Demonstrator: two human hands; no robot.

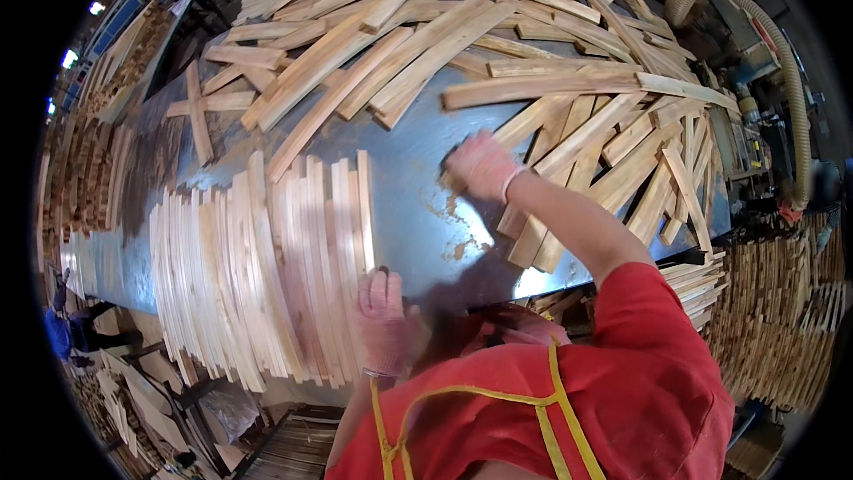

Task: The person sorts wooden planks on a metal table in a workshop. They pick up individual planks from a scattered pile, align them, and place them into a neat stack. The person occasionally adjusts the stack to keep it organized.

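Note:
My right hand [484, 167], in a pinkish work glove, is over the metal tabletop [413, 173], its fingers curled in. Just beside it lies the end of a wooden strip [533, 120] from the loose pile; whether the fingers grip anything is hidden. My left hand [382, 320], gloved alike, is at the table's near edge with its fingers bent together. It is against or very close to the right side of a row of upright-packed wooden strips [306, 258]; what it holds, if anything, I cannot make out.
A large jumbled pile of wooden strips [400, 53] covers the table's far side and right. Stacked strips [773, 320] stand at the right and more stacks [84, 169] at the left. A ribbed hose [791, 98] hangs at right. Another person [75, 329] is at far left.

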